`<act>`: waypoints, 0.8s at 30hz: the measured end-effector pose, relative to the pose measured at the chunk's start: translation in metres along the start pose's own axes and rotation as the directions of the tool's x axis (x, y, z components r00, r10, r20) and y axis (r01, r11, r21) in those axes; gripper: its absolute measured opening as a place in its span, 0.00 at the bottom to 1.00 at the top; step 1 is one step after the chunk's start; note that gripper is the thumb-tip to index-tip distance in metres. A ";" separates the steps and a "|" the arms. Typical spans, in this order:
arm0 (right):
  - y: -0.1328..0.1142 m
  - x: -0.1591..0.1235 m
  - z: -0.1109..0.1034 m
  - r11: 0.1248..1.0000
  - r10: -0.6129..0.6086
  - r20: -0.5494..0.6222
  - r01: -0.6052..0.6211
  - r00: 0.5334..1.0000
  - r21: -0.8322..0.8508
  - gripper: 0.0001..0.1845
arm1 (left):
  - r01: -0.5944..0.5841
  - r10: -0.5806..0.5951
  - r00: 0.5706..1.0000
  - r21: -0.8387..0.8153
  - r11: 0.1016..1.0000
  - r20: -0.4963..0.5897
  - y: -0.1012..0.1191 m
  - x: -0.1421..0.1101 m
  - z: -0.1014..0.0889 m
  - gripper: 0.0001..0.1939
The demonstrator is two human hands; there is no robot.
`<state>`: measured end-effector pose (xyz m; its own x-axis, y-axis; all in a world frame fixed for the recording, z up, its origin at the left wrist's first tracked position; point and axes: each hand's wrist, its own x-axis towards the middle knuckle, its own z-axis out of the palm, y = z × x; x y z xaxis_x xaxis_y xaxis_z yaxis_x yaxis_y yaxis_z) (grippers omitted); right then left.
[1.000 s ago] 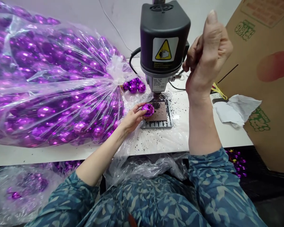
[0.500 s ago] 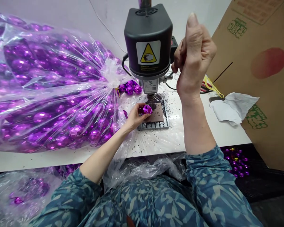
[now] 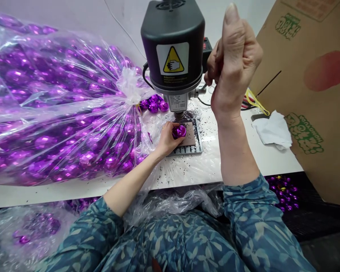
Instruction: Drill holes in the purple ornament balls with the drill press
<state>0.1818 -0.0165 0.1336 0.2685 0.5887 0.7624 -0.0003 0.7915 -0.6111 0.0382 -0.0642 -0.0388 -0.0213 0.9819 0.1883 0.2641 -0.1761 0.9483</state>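
A shiny purple faceted ball [image 3: 179, 131] is pinched between the thumb and fingers of my left hand [image 3: 169, 138]. It sits over the brown board [image 3: 190, 136] on the slotted metal base [image 3: 187, 150], just below the chuck [image 3: 178, 115] of a black drill press [image 3: 172, 49]. Whether the ball touches the board, I cannot tell. My right hand [image 3: 234, 62] is closed at the lever [image 3: 201, 90] on the machine's right side, thumb pointing up; its grip is partly hidden. Dark shavings lie around the base.
A big clear bag of purple balls [image 3: 59, 113] fills the table's left side. Several loose balls [image 3: 153, 104] lie behind the base. At right are white paper [image 3: 273, 130], a yellow-handled tool [image 3: 257, 102] and a cardboard box [image 3: 308, 94]. More purple balls [image 3: 285, 192] lie below the table edge.
My left hand has turned the ball and carried it rightward over the board, under the chuck. My right hand stays at the lever. The view has shifted a little.
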 end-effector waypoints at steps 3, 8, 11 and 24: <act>-0.001 0.000 -0.001 0.998 0.033 0.007 -0.032 0.999 -0.062 0.20 | -0.030 0.031 0.999 -0.059 0.998 0.024 -0.005 -0.001 0.006 0.23; -0.001 0.000 -0.002 1.000 0.009 0.006 -0.009 1.000 0.018 0.22 | 0.002 -0.001 1.000 -0.186 0.982 0.006 -0.024 -0.006 0.013 0.28; -0.004 -0.003 -0.002 0.999 0.036 -0.007 -0.036 0.999 -0.032 0.24 | 0.050 -0.051 0.999 -0.262 0.964 0.001 -0.030 -0.007 0.015 0.29; -0.007 -0.045 -0.011 1.000 0.005 -0.183 -0.009 0.983 -0.023 0.38 | 0.029 -0.037 0.999 -0.268 0.963 -0.024 -0.037 -0.006 0.017 0.29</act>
<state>0.1799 -0.0507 0.1013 0.4399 0.5526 0.7079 0.0191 0.7823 -0.6226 0.0446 -0.0627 -0.0791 -0.0540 0.9858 0.1593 -0.0044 -0.1598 0.9871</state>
